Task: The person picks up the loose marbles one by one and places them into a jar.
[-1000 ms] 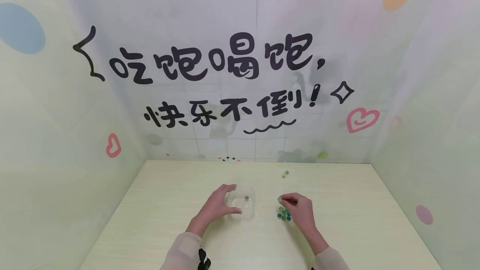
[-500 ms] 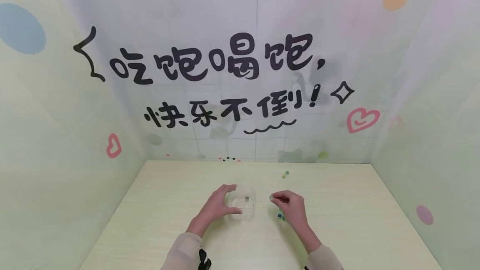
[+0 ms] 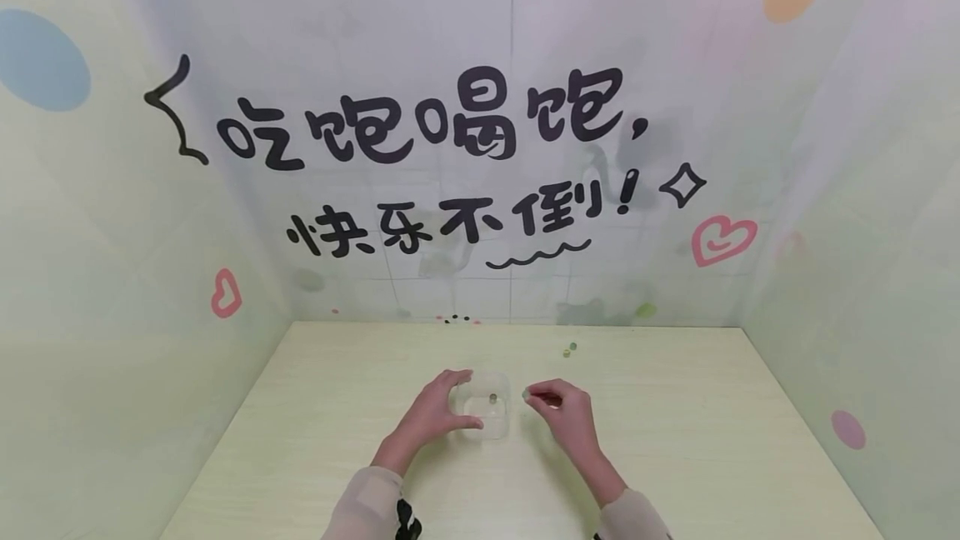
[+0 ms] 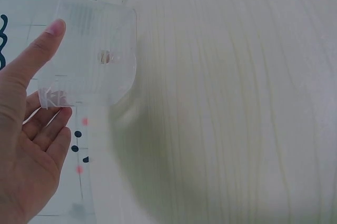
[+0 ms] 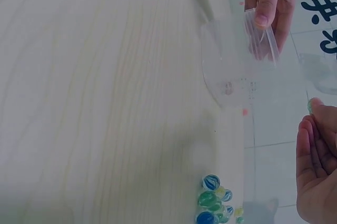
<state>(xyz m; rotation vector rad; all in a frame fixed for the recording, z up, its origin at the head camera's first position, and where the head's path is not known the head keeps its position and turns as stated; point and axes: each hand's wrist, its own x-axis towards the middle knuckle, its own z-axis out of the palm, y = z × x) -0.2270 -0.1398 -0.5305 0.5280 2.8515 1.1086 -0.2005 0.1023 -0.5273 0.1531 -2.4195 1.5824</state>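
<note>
A clear plastic box stands on the table, with one marble inside it. My left hand grips the box's left side between thumb and fingers. Just right of the box, my right hand pinches a greenish marble between thumb and fingertips, held above the table. Several blue and green glass marbles lie in a cluster on the table in the right wrist view; in the head view the right hand hides them.
Two loose marbles lie farther back on the pale wooden table. A printed cloth wall rises behind the table's back edge, and side walls flank it.
My right hand has moved left with its pinched marble, from above the marble cluster to near the box's right side. My left hand and the box have stayed in place.
</note>
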